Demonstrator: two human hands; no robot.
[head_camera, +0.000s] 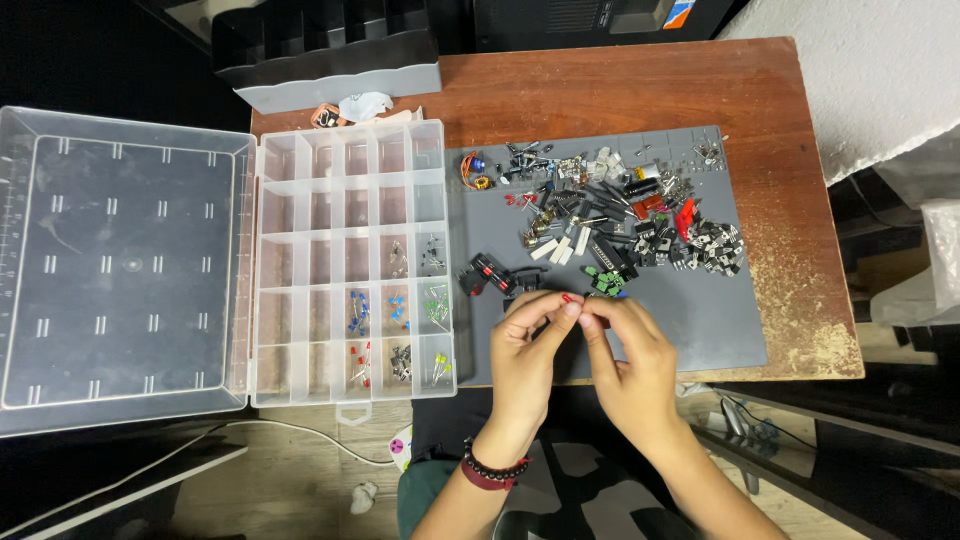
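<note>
Above the near edge of the grey mat (700, 330), both hands are held close together, fingertips almost meeting. A small red component (566, 298), possibly an LED, is pinched between thumb and forefinger of the left hand (530, 355); its body shows at the fingertips, and whether leads extend from it cannot be made out. The right hand (630, 365) is closed in a similar pinch just to the right of the red piece, and something tiny appears to be gripped there too, though what it is cannot be told. The red piece thus lies between the two sets of fingertips, held by the left and all but touched by the right; its long axis is too small to judge.

To the left, well apart from the hands, a clear compartment box (350, 260) is laid open on the wooden surface (600, 90), its lid (125, 265) folded flat further left. Small red parts (360, 362) are seen in a lower compartment, with blue (396, 310) and green ones (436, 306) nearby. The left hand is the nearer one to the box.

Beyond the hands, a heap of mixed electronic components (620, 215) is spread across the far half of the mat. A grey drawer unit (330, 60) stands at the far edge.
</note>
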